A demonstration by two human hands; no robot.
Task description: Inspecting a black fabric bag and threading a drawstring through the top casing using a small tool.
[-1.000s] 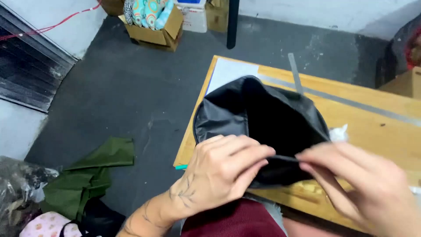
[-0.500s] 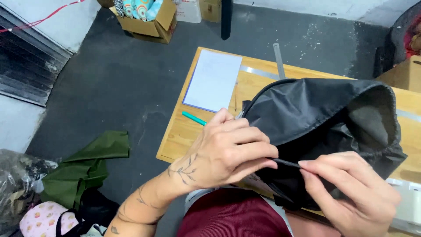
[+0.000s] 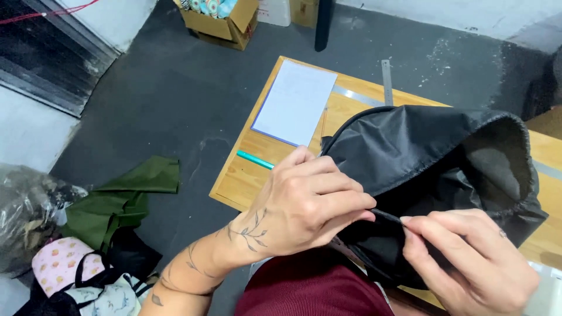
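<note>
At lower centre of the frame, the left hand (image 3: 310,205) and right hand (image 3: 468,263) each pinch with their fingers the thin black cord (image 3: 386,215) of a black fabric drawstring bag (image 3: 421,158), held over the wooden tabletop (image 3: 246,175). Upper centre lie a white paper sheet (image 3: 295,102) and a teal pen (image 3: 254,159).

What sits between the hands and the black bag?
Nothing visible. The left hand and right hand both pinch the black bag at its edge, fingertips nearly meeting, directly on the fabric.
</note>
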